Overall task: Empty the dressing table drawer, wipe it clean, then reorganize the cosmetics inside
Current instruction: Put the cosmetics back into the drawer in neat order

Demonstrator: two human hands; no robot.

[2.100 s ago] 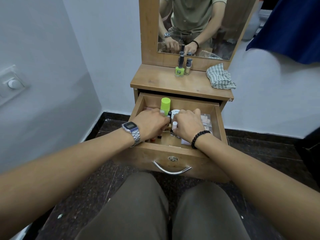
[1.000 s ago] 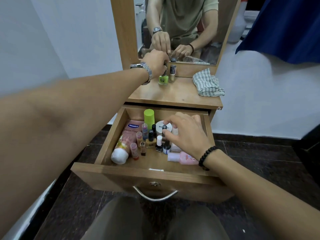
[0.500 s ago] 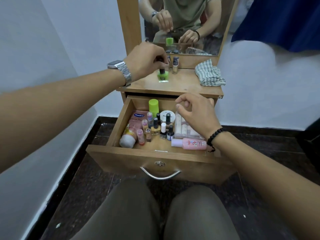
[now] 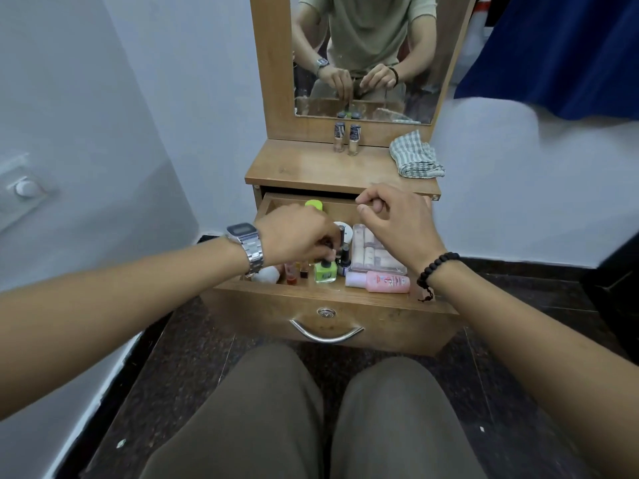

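Observation:
The wooden drawer [image 4: 390,318] is pulled open and holds several cosmetics. My left hand [image 4: 297,236] reaches into its middle and pinches the black cap of a green nail polish bottle [image 4: 325,273], which stands upright among small dark and red bottles. My right hand [image 4: 397,223] hovers above the back right of the drawer, fingers loosely curled and holding nothing. A pink bottle [image 4: 383,282] lies along the front right. Behind it lies a clear pouch of tubes [image 4: 375,254]. A lime-capped bottle [image 4: 314,204] stands at the back.
On the dressing table top [image 4: 311,167], two small clear bottles [image 4: 346,139] stand below the mirror [image 4: 366,46]. A checked cloth [image 4: 415,157] lies at the right. My knees are just below the drawer handle [image 4: 326,335]. A white wall is close on the left.
My left hand lifted the green nail polish off the table top and brought it down into the drawer. My right hand stayed hovering over the drawer's right side.

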